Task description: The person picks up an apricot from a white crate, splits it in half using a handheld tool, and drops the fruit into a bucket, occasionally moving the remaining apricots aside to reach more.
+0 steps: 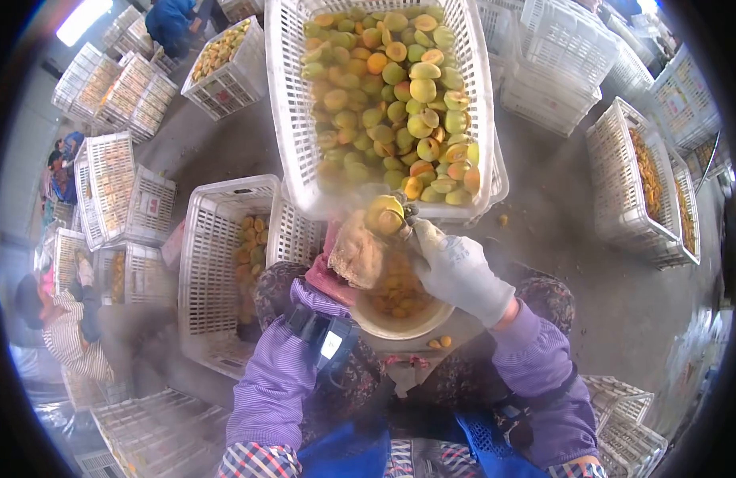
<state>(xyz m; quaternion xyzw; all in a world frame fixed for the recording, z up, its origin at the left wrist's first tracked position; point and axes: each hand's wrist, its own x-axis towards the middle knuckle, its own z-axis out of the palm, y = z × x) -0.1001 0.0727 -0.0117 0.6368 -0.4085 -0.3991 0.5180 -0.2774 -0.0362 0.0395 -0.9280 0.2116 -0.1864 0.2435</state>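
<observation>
My left hand (357,253), in a worn tan glove with a pink cuff, is closed around a yellow-green apricot (384,215) in front of my body. From the other side, my right hand (461,269) in a white glove meets the fruit with its fingers pinched together. Something dark shows by its fingertips, but haze blurs what it is. Below both hands is a pale bowl (408,328) with apricot stones (398,293) inside. Just beyond the hands, a large white crate (284,103) holds many apricots (392,103), some whole and some cut open.
Another white crate (194,271) with some fruit stands at my left. Filled crates (623,175) are on the right, with stacked crates (555,56) behind. A person in a striped top (73,334) works at far left. Small orange pieces (439,342) lie near the bowl.
</observation>
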